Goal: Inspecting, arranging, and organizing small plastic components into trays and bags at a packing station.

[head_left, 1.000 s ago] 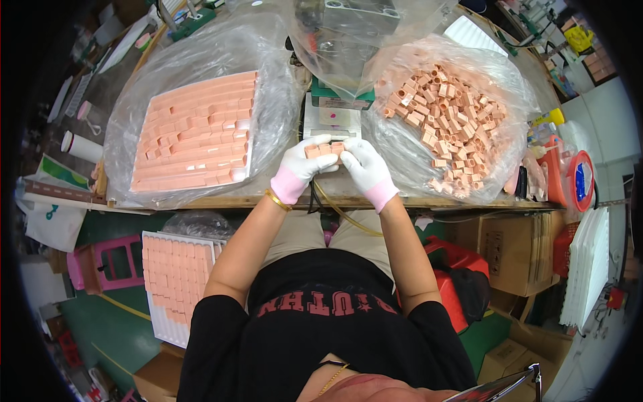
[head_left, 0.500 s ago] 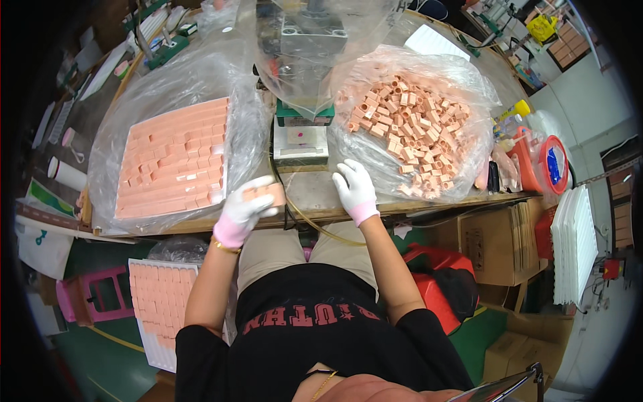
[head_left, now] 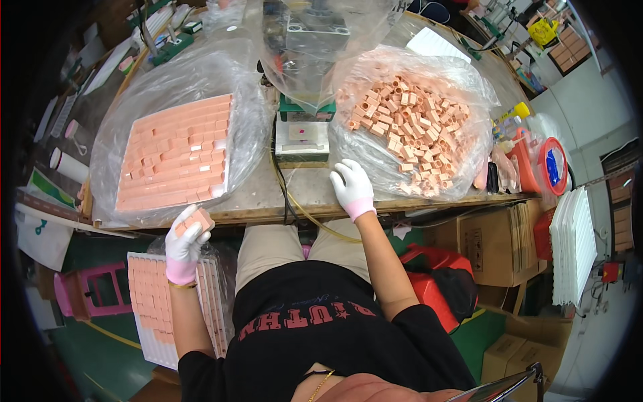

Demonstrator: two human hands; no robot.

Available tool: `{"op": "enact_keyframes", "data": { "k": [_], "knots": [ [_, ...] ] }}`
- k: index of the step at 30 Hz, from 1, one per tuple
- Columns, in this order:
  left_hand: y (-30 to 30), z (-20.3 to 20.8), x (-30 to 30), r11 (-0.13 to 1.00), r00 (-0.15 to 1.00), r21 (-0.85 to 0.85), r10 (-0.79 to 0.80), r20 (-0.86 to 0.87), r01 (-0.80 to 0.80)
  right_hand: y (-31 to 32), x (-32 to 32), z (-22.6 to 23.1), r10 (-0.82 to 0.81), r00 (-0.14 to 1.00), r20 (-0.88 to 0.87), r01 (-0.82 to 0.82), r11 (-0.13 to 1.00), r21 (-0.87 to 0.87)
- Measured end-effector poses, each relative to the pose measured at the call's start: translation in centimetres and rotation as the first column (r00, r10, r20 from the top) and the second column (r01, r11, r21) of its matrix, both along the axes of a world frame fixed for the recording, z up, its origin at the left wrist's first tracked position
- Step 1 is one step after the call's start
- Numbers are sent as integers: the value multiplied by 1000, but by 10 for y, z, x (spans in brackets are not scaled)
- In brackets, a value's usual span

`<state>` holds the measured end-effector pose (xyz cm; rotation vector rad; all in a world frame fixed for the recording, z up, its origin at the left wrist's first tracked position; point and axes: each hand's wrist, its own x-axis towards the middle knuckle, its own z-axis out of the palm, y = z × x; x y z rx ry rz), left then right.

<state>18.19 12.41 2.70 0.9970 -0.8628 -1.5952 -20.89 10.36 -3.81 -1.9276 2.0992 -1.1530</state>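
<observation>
My left hand (head_left: 183,245), in a white glove with a pink cuff, is closed around a small peach-coloured plastic piece (head_left: 196,221); whether it is one piece or more I cannot tell. It is just off the table's front edge, below a white tray (head_left: 228,161) covered with rows of similar peach pieces. My right hand (head_left: 351,189), gloved the same way, rests at the front edge with fingers loosely bent and apart, nothing seen in them. Beyond it stands a small press with a pale block (head_left: 303,132) at its base. To its right, loose hollow peach pieces (head_left: 415,127) lie heaped on clear plastic.
A clear plastic bag (head_left: 301,74) drapes over the press. A yellowish hose (head_left: 301,213) and dark cable run over the table edge. Below left, another tray (head_left: 151,338) holds peach pieces beside a pink stool (head_left: 100,295). Cardboard boxes (head_left: 492,248) and a red container (head_left: 429,281) stand lower right.
My left hand has moved left and down, away from the press, still holding the peach piece. The right hand has barely shifted.
</observation>
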Motion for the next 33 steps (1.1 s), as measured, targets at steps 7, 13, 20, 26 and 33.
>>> {"op": "enact_keyframes", "data": {
  "k": [7, 13, 20, 26, 33],
  "knots": [
    [6, 18, 20, 993, 988, -18, 115, 101, -113, -5, 2, -4, 24, 1000, 2, -24, 1000, -4],
    [60, 13, 126, 943, 805, -215, 330, 492, -255, -11, 8, -10, 177, 981, -80, -180, 983, -38],
    [174, -44, 286, 790, -75, -303, 313, 947, -532, -6, -28, -22, 185, 980, -77, -179, 980, 82],
    [292, -72, 302, 764, -168, -50, -77, 983, -643, -12, -15, -17, 227, 966, -127, -203, 964, 174],
    [290, -121, 303, 835, -207, -139, 31, 978, -533, -11, -14, -17, 192, 967, -167, -162, 971, 177]
  ]
}}
